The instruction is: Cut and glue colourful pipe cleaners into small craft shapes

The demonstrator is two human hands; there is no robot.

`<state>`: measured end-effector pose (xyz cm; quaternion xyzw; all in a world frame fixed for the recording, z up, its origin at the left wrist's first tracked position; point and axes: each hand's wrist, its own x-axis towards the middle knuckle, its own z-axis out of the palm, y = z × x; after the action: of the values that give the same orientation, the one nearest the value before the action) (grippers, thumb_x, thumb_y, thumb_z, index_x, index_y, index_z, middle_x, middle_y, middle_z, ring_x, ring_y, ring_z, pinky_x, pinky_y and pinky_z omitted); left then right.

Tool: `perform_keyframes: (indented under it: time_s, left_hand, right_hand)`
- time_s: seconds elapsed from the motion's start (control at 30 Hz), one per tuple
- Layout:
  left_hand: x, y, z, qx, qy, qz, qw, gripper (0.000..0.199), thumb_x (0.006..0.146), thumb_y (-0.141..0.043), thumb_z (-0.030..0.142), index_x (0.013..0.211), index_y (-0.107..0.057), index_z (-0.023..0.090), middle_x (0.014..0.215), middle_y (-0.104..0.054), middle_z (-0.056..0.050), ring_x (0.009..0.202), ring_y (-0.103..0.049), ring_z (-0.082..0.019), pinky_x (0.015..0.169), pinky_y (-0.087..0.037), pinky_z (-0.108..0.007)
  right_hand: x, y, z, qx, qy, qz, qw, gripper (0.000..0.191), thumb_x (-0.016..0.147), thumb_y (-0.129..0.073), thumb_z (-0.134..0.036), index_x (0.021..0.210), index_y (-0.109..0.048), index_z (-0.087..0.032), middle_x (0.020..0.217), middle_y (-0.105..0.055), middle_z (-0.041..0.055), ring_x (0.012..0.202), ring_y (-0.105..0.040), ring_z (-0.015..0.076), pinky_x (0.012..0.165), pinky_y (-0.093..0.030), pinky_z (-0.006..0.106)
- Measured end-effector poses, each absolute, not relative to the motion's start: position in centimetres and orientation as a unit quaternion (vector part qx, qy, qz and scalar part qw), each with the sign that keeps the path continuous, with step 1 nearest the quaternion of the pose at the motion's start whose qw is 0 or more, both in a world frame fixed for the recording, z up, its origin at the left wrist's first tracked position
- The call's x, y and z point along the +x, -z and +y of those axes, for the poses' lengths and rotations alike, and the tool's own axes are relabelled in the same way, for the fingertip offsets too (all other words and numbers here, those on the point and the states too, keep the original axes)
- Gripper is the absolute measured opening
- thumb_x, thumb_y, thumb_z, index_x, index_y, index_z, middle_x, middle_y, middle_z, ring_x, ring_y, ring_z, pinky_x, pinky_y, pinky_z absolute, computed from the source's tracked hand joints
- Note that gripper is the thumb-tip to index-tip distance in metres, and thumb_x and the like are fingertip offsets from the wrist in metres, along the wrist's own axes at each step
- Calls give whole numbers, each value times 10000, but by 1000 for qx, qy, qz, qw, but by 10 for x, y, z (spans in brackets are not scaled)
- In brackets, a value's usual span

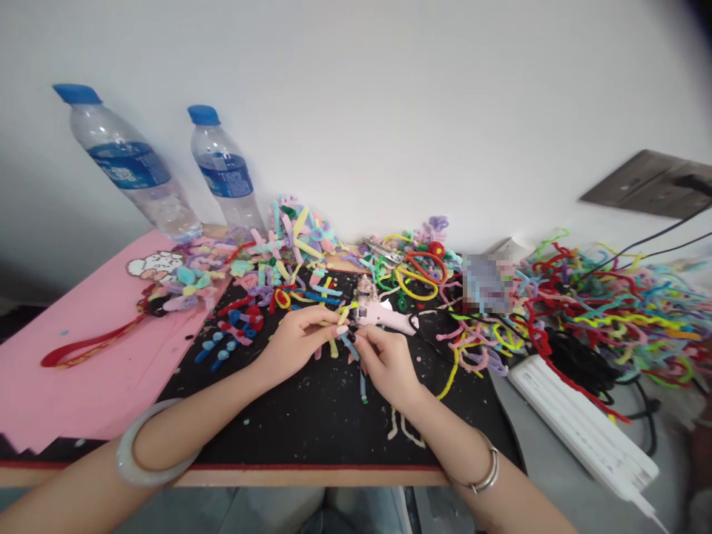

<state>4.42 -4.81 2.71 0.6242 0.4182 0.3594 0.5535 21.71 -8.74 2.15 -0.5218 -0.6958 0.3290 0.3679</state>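
Note:
Over the black mat (278, 437), my left hand (297, 341) is closed in a pinch on a short yellow pipe cleaner (343, 314). Close beside it, my right hand (389, 362) pinches at a light blue pipe cleaner piece (350, 347), with something small and dark at its fingertips. Whether the two pieces are joined I cannot tell, as the fingers cover the middle. Just behind my right hand lies a pale pink glue gun (386, 317). Cut and bent pipe cleaner pieces (239, 326) in red and blue lie left of my left hand.
Two water bottles (228, 174) stand against the wall. A pink sheet (100, 386) with a red strap (83, 352) is at left. Scissors (383, 251) lie at the back. Tangled pipe cleaners (628, 311) and a white power strip (584, 423) fill the right.

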Motion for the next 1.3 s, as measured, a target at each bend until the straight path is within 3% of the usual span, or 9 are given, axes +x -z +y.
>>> perform_keyframes:
  time_s: [0.2,0.63,0.77,1.0,1.2,1.3]
  left_hand:
    - [45,-29,-48,629,-336,420,561,213,774,-646,339,823,-691,136,763,-636,-28,489,-495,-90,438,-429,-206]
    - [42,-16,-45,574,-353,398,622,208,706,-734,335,696,-690,132,671,-619,-13,516,-500,-94,432,-396,-191]
    - [43,-17,-45,503,-354,403,678,231,673,-777,313,802,-696,140,681,-673,-21,555,-590,-124,424,-397,-183]
    - [45,-20,-47,372,-354,322,796,237,700,-781,246,871,-652,145,746,-694,-6,693,-666,-134,638,-555,-251]
    - [40,-19,-45,331,-318,260,850,207,726,-747,155,922,-680,156,840,-735,-54,786,-691,-163,730,-562,-284]
    - [37,-20,-42,303,-294,222,879,279,691,-762,225,942,-710,116,897,-741,-105,841,-693,-206,766,-560,-308]
  right_hand:
    - [219,-20,-88,-529,-310,-683,397,303,901,-463,-257,612,-521,-189,534,-561,-22,485,-485,103,505,-363,215]
    - [217,-14,-88,-518,-413,-610,435,303,916,-458,-344,676,-550,-185,470,-508,-46,403,-404,87,431,-325,206]
    - [217,-14,-87,-521,-422,-601,436,291,910,-469,-343,686,-559,-181,476,-492,-53,398,-397,80,423,-317,202]
    - [218,-13,-89,-523,-363,-644,424,289,895,-479,-284,624,-506,-187,514,-521,-33,462,-451,95,476,-341,211]
    - [219,-15,-87,-519,-348,-651,431,295,896,-469,-275,617,-501,-188,509,-523,-31,464,-458,99,491,-349,215]
    - [220,-16,-86,-521,-342,-653,430,315,898,-467,-271,594,-485,-190,497,-518,-31,454,-452,95,487,-343,215]
